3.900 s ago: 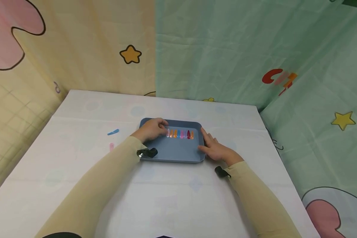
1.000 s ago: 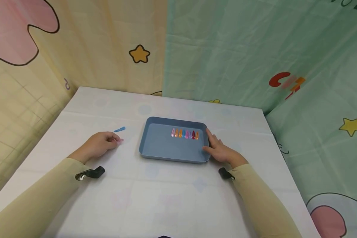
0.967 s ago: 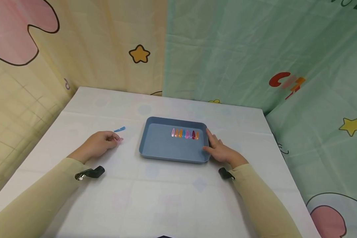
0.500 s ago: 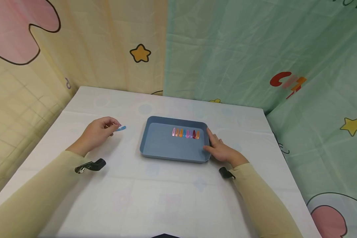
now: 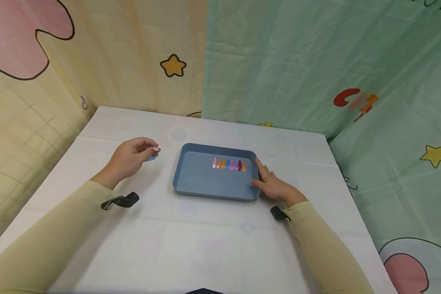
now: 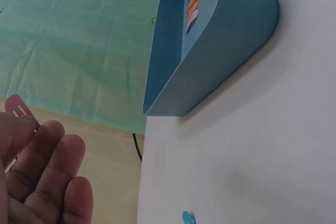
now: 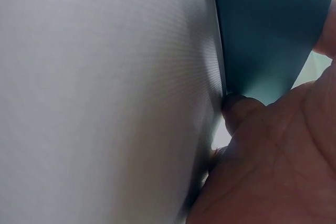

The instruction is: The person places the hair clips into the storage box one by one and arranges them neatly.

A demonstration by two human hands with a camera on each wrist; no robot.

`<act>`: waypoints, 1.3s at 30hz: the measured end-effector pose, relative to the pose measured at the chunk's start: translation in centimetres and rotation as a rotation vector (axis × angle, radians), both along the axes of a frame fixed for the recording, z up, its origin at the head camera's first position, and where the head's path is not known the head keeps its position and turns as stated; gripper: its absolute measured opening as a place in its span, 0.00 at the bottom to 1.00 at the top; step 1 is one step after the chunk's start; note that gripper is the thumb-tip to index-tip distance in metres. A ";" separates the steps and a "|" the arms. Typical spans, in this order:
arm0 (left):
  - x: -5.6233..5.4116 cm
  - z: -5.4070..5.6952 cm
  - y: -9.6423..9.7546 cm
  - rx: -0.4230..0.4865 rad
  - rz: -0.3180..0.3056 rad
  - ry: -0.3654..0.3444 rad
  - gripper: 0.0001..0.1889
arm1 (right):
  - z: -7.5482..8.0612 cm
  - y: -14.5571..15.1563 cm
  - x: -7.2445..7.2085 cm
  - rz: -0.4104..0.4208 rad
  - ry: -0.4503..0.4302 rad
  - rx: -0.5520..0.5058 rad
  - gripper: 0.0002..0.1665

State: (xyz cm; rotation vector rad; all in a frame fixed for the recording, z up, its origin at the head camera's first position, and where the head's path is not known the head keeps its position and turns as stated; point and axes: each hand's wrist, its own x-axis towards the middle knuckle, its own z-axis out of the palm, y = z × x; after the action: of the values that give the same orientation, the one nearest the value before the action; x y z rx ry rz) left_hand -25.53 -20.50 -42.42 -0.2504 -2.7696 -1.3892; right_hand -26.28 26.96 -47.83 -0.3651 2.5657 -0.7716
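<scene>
My left hand pinches a small pink snap hair clip between thumb and fingertips, raised above the table left of the tray. The left wrist view shows that pink clip sticking out past the thumb. Partly hidden by the hand, a blue hair clip lies on the table. The grey-blue tray holds a row of several coloured hair clips. At the tray's right side rests my right hand, thumb at the rim, fingers extended along the outer wall; its palm fills the right wrist view's corner.
The tray stands on a white cloth-covered table. Patterned curtains hang behind it, yellow on the left and green on the right. A black wrist mount juts from the left sleeve.
From the tray, my left hand went to the table at left, took the pink hair clip, then rose and moved slightly right over the blue one. The right hand stays at the tray.
</scene>
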 end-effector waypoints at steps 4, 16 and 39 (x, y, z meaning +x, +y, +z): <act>-0.2 0.1 0.5 -0.014 0.002 0.005 0.12 | 0.1 0.0 0.0 -0.001 0.001 -0.003 0.53; -0.5 0.3 1.6 0.041 -0.008 -0.009 0.12 | 0.3 -0.1 0.1 -0.005 -0.004 0.002 0.53; -2.3 0.2 5.5 0.035 -0.093 -0.004 0.13 | 0.1 -0.1 0.1 0.003 0.010 -0.020 0.53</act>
State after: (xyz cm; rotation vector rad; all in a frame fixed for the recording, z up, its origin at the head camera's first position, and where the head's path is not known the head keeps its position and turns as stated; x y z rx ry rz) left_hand -27.86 -15.04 -42.19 -0.3796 -2.7675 -1.4582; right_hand -26.22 26.83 -47.75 -0.3801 2.5675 -0.7966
